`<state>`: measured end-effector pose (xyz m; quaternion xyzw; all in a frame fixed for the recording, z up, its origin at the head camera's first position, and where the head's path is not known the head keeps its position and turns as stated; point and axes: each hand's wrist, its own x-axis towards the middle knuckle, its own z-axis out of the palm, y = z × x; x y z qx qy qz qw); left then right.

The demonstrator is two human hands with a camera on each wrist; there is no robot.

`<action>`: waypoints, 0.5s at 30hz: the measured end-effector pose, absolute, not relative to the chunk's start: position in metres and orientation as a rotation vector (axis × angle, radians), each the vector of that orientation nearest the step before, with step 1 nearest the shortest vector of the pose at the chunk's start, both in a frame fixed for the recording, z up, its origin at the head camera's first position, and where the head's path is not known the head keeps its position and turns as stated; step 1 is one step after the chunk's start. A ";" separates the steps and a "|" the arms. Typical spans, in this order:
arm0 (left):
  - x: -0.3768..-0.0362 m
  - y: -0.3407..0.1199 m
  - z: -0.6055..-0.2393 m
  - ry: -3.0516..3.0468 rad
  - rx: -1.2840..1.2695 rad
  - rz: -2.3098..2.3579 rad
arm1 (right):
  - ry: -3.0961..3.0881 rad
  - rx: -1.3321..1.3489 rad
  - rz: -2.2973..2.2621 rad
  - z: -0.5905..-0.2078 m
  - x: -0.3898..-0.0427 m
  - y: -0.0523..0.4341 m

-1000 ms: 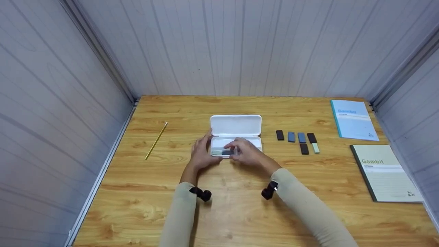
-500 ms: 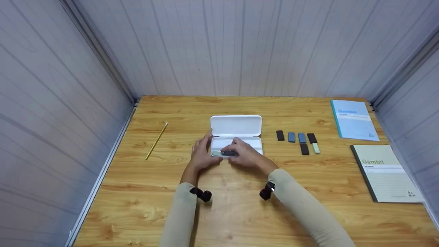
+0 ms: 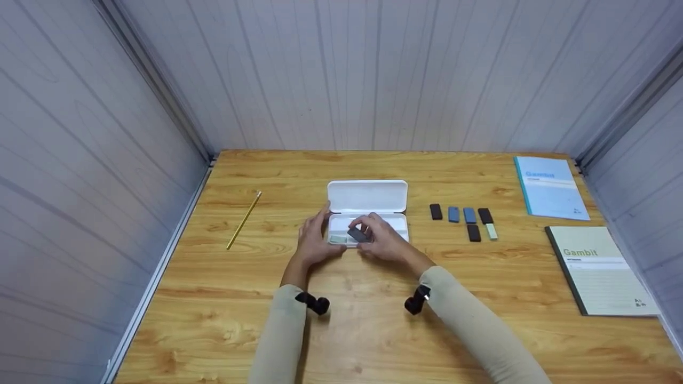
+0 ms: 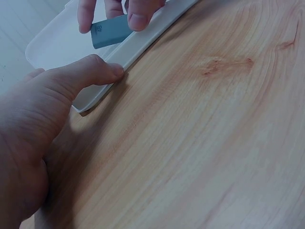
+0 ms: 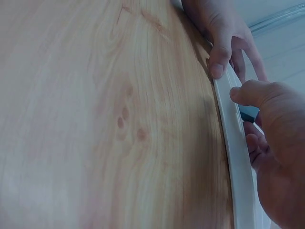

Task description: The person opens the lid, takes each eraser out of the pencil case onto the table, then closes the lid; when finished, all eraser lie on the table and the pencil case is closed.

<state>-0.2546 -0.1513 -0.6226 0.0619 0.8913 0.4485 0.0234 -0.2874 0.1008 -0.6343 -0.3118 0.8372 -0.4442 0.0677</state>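
Observation:
A white pencil case lies on the table with its lid swung back. My left hand holds its left end, thumb on the front rim and fingers along the side. Above the front compartment, my right hand pinches a dark eraser between thumb and fingers, tilted and lifted off the case floor. Small print shows on the eraser in the left wrist view. A pale green eraser lies in the compartment's left end. In the right wrist view, my right hand covers most of the dark eraser.
Several dark, blue and pale green erasers lie right of the case. Two notebooks, one blue and one pale green, rest at the far right. A yellow pencil lies left. Pale panels enclose the table.
My right hand has taken hold of the dark eraser, which lay flat beside the pale green one, and raised it at a tilt. The left hand stays on the case.

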 end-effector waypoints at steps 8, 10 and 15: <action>-0.255 -0.152 -0.623 2.771 0.211 1.389 | 2.543 -0.909 -1.463 -0.598 -0.268 0.096; -0.254 -0.151 -0.623 2.766 0.213 1.396 | 2.544 -0.879 -1.455 -0.594 -0.267 0.096; -0.253 -0.151 -0.621 2.760 0.201 1.392 | 2.502 -0.819 -1.450 -0.590 -0.266 0.097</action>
